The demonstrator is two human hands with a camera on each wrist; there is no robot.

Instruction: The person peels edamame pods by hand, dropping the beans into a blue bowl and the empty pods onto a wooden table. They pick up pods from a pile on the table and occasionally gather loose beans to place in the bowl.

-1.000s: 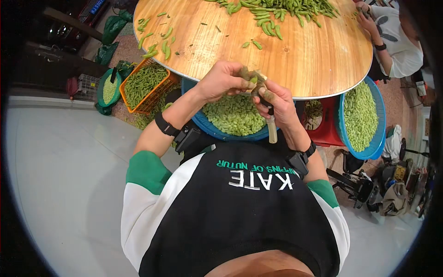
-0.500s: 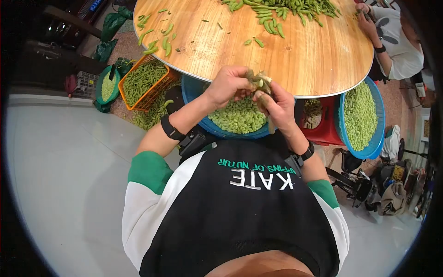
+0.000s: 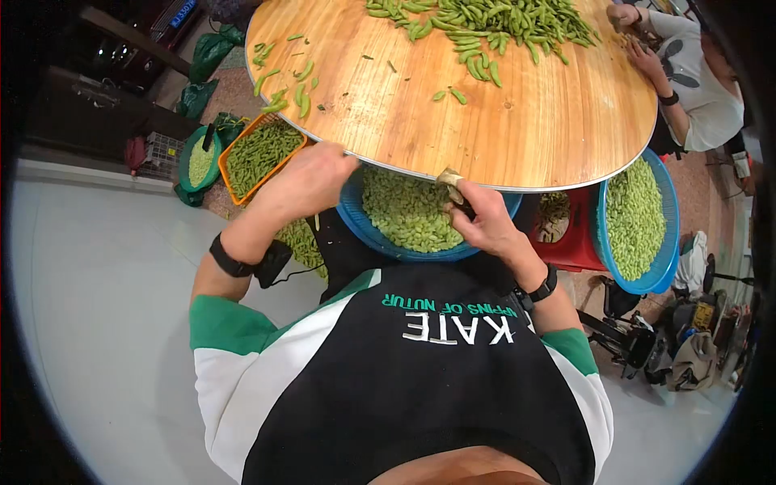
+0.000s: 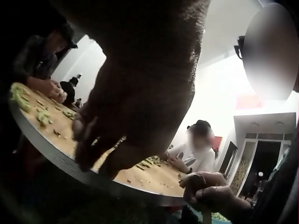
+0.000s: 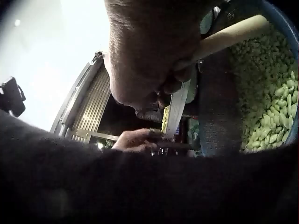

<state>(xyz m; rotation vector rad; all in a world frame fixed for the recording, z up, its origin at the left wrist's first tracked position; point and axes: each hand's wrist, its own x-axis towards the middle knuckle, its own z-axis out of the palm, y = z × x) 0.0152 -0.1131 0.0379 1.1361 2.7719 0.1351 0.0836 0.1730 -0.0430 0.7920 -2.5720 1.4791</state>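
My left hand (image 3: 303,184) is at the near edge of the round wooden table (image 3: 388,121), left of the blue basket. Its fingers hang loosely bent in the left wrist view, with nothing seen between them. Over the right part of the blue basket (image 3: 428,256), my right hand (image 3: 489,218) grips a tool with a pale round handle (image 5: 233,37), whose working end is hidden. A worn, pale covering (image 3: 449,176) wraps a fingertip of that hand. Shelled green beans (image 3: 412,214) fill the basket below.
A heap of green pods (image 3: 501,24) lies on the table's far side, with loose pods (image 3: 303,89) at left. An orange crate of pods (image 3: 259,158) stands at left. Another blue basket (image 3: 671,214) of beans is at right. Another person's hands (image 3: 643,56) work across the table.
My hands were together over the basket and have parted. The left hand has swung left, away from the right; the right hand has dropped slightly and still holds the tool.
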